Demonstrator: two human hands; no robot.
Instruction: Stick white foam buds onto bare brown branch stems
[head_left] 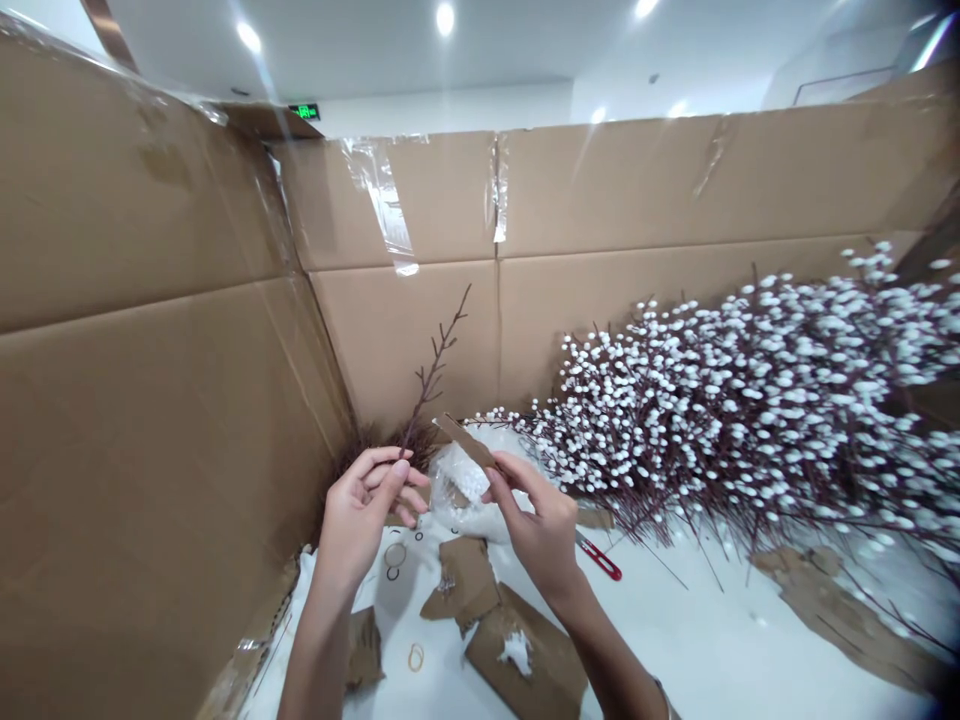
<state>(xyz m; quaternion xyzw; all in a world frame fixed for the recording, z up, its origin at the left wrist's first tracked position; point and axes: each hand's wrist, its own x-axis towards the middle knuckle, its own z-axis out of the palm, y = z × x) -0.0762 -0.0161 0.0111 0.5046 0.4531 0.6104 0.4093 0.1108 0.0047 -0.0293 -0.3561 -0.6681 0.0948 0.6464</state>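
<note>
Between thumb and fingers, my left hand pinches a bare brown twig, its short side shoots pointing up and to the right. My right hand grips a narrow strip of brown cardboard, held aslant close to the twig but apart from it. Behind the hands lies a clear plastic bag of small white buds. More bare twigs show partly behind my left hand. Red-handled thread snips rest on the table just right of my right wrist.
Tall cardboard walls enclose the white table at the left and back. A big heap of white-budded branches fills the right side. Torn cardboard pieces and rubber bands lie in front.
</note>
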